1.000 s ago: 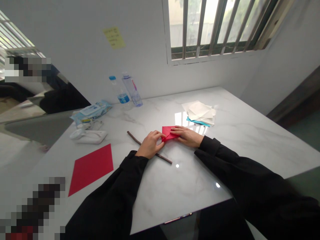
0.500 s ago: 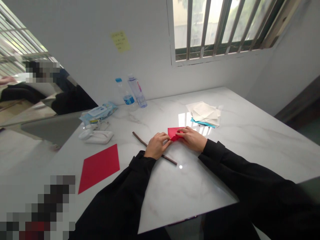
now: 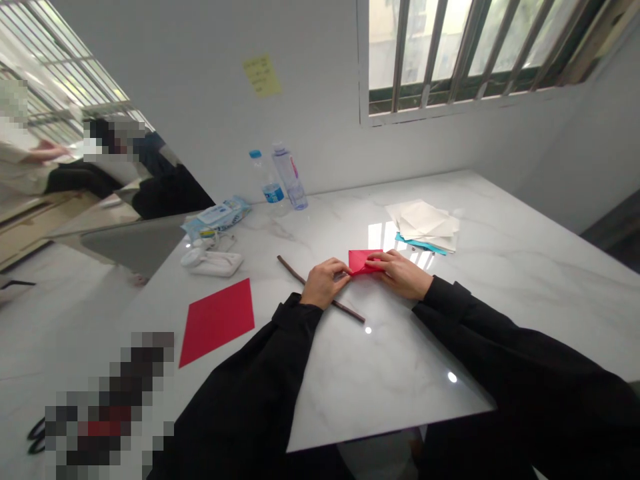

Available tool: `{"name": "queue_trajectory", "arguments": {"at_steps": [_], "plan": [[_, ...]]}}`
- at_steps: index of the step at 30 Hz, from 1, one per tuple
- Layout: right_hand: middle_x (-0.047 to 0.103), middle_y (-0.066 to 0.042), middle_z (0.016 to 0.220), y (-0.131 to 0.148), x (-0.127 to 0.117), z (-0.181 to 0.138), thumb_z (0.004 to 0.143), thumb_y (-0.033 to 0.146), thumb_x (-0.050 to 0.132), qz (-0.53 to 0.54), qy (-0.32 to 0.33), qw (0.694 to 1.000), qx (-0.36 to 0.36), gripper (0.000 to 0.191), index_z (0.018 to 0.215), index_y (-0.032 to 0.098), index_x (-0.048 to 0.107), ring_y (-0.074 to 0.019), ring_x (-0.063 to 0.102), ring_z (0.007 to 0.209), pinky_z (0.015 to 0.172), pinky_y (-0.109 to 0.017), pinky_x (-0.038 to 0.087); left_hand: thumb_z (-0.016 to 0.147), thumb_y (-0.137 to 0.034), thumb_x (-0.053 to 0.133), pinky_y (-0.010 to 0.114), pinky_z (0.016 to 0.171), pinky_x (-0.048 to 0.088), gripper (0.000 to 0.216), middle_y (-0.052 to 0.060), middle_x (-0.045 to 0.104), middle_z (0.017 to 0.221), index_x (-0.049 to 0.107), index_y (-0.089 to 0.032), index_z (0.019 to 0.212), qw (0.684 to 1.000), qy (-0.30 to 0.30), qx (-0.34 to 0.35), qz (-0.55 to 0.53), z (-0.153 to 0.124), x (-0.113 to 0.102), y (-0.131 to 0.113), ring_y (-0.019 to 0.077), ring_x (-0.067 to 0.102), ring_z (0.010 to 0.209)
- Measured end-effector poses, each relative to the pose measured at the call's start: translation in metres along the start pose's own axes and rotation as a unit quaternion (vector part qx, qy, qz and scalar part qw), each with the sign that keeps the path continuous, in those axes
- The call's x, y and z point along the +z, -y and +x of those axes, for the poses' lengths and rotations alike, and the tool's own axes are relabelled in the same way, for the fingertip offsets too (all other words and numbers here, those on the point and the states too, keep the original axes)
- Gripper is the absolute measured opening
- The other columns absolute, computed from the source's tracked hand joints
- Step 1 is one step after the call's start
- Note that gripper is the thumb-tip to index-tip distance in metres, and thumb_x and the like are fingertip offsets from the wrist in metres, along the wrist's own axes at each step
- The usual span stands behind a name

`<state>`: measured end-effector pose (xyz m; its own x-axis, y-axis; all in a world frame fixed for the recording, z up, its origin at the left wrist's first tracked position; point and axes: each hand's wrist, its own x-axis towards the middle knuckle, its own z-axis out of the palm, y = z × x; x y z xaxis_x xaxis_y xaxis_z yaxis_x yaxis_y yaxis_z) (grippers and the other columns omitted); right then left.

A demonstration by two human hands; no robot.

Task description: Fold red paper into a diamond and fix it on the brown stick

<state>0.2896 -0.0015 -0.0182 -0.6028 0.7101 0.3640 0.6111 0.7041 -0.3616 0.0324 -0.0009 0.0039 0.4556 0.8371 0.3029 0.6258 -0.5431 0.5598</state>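
Observation:
A small piece of folded red paper [image 3: 361, 257] lies on the white marble-patterned table between my hands. At its left corner, my left hand [image 3: 325, 280] pinches the edge between thumb and fingers. My right hand [image 3: 404, 273] has its fingers bent over the right part of the paper, closed on it and partly hiding it. Under my left wrist runs a thin brown stick [image 3: 350, 311], its middle covered by the hand. A flat sheet of red paper [image 3: 219, 320] rests to the left of my left sleeve.
White papers [image 3: 425, 220] over a blue sheet [image 3: 423, 245] lie beyond my right hand. Two plastic bottles [image 3: 273, 192] stand near the wall, beside a wipes pack [image 3: 220, 215] and a white device [image 3: 213, 262]. Black scissor handles [image 3: 37, 435] show at lower left. People sit beyond the partition.
The whole view has shifted, so the table and things appear further right. Both hands stay on the folded red paper, with the right fingers slightly changed in their bend.

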Motion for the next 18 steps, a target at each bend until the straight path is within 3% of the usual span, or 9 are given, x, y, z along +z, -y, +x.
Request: {"name": "queue_trajectory", "arguments": {"at_steps": [5,12,18], "plan": [[0.067,-0.014,0.139,0.0018,-0.0004,0.0017,0.105,0.02,0.048,-0.01,-0.003,1.0,0.01,0.034,0.13,0.019,0.07,-0.0294,0.063,0.114,0.104,-0.051,0.052,0.09,-0.032,0.072,0.036,0.091,0.054,0.011,0.004,0.075,0.098,0.075,-0.023,0.084,1.0,0.002,0.006,-0.008,0.0021,-0.0017,0.0038,0.0219,0.071,0.093],[0.065,-0.014,0.145,-0.0029,0.0008,0.0018,0.103,0.018,0.049,-0.017,0.004,1.0,-0.002,0.039,0.138,0.017,0.067,-0.0302,0.062,0.121,0.109,-0.051,0.051,0.096,-0.039,0.066,0.04,0.093,0.052,0.021,0.005,0.075,0.099,0.075,-0.024,0.083,0.999,0.036,0.022,0.029,0.0028,-0.0033,0.0014,0.0248,0.067,0.099],[0.062,-0.015,0.15,-0.0068,0.0045,0.0017,0.104,0.02,0.049,-0.022,0.019,1.0,-0.005,0.043,0.144,0.014,0.063,-0.0315,0.059,0.128,0.112,-0.052,0.048,0.091,-0.034,0.072,0.04,0.098,0.05,0.01,0.006,0.071,0.109,0.075,-0.024,0.09,0.998,0.012,0.054,0.028,0.0022,0.0,-0.0011,0.0242,0.064,0.104]]}}
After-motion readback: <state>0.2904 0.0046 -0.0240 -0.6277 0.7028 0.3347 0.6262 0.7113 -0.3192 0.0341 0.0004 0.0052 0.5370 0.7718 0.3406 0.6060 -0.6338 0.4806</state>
